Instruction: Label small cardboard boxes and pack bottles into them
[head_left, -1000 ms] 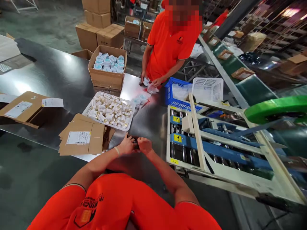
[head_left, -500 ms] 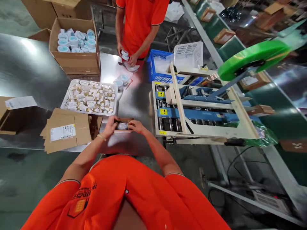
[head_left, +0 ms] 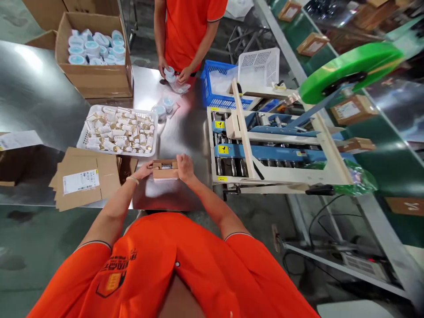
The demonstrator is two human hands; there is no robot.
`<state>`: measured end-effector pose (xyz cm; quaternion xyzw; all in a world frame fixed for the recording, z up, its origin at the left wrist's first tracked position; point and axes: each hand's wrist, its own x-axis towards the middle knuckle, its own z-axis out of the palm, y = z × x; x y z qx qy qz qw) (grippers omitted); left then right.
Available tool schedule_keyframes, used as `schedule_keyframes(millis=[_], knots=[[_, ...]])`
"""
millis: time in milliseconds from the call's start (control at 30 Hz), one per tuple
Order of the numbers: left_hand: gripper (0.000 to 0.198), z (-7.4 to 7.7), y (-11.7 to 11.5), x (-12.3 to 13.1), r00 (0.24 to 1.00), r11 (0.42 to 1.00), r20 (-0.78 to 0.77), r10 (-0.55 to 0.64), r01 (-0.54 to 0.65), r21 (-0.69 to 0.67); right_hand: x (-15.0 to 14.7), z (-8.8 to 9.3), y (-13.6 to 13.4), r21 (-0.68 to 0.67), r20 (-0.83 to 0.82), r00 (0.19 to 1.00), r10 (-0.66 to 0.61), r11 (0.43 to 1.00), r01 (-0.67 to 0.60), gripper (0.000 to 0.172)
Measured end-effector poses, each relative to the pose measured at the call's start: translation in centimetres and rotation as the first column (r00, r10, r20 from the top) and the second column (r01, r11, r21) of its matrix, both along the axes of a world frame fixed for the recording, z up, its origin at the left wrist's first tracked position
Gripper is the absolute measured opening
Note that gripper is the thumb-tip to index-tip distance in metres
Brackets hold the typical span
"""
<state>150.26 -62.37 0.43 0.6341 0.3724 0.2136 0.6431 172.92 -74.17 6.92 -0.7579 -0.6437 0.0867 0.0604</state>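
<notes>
We hold a small cardboard box (head_left: 164,170) between our left hand (head_left: 142,170) and right hand (head_left: 184,168), both gripping its ends, low in the middle of the frame on the steel counter (head_left: 187,132). Just above left sits a white basket (head_left: 115,108) of gold-capped tubes (head_left: 115,132), with flattened cardboard (head_left: 86,179) further left and a carton sealer (head_left: 265,176) to the right.

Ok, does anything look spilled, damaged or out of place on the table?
Nothing looks spilled or damaged. The small carton between the left hand and right hand looks intact. Two round jars lie loose on the steel table, outside the cardboard box and white basket.
</notes>
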Motion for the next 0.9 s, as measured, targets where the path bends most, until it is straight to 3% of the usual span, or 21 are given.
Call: schedule_keyframes(millis=[33,100,133,200,267,300,367,433,500,567,667,767,900], knots=[[0.073,0.6,0.2,-0.4,0.999,0.998,-0.028,0.033,-0.032,0.047,-0.1,-0.2,0.0,0.042,0.023,1.0,0.006,0.999,-0.007,0.072],[0.071,1.9,0.0,-0.9,0.989,0.965,-0.122,0.08,-0.046,0.258,-0.1,-1.0,-0.5,0.067,0.012,0.994,0.109,0.992,-0.109,0.068],[0.072,2.4,-0.5,-0.9,0.976,0.92,-0.203,0.077,0.009,0.392,-0.1,-1.6,-1.0,0.064,-0.01,0.987,0.159,0.985,-0.158,0.06],[0.083,3.3,-2.2,-0.7,0.901,0.776,-0.432,0.031,0.251,0.579,-0.1,-2.9,-2.0,0.059,-0.047,0.981,0.189,0.981,-0.186,0.048],[0.098,3.7,-4.1,0.0,0.76,0.641,-0.649,0.027,0.485,0.595,0.3,-4.3,-3.0,0.078,-0.07,0.987,0.143,0.987,-0.137,0.046],[0.103,3.7,-4.9,0.4,0.698,0.605,-0.715,0.044,0.551,0.575,0.8,-5.0,-3.4,0.095,-0.086,0.99,0.111,0.99,-0.103,0.047],[0.105,3.6,-5.5,1.7,0.629,0.571,-0.773,0.077,0.608,0.551,2.2,-6.4,-4.3,0.146,-0.131,0.991,0.004,0.989,0.015,0.046],[0.103,3.5,-4.6,4.2,0.618,0.553,-0.78,0.095,0.619,0.558,4.3,-7.9,-5.5,0.176,-0.169,0.966,-0.194,0.959,0.223,0.043],[0.102,3.9,-2.6,8.2,0.628,0.55,-0.77,0.112,0.606,0.574,6.3,-9.7,-7.2,0.149,-0.156,0.902,-0.403,0.893,0.424,0.04],[0.101,4.8,-0.1,13.5,0.632,0.567,-0.765,0.126,0.586,0.578,7.9,-11.6,-9.0,0.096,-0.102,0.873,-0.477,0.869,0.486,0.039],[0.102,6.3,3.1,22.4,0.621,0.653,-0.775,0.118,0.539,0.532,8.9,-14.4,-11.2,0.065,-0.041,0.905,-0.424,0.902,0.426,0.042],[0.103,7.2,4.6,30.8,0.631,0.761,-0.772,0.079,0.462,0.456,9.0,-16.5,-12.2,0.093,-0.005,0.923,-0.384,0.919,0.383,0.04],[0.109,7.1,4.3,40.1,0.757,0.81,-0.65,-0.064,0.419,0.409,8.8,-18.3,-12.9,0.171,0.027,0.94,-0.341,0.928,0.331,0.041]])
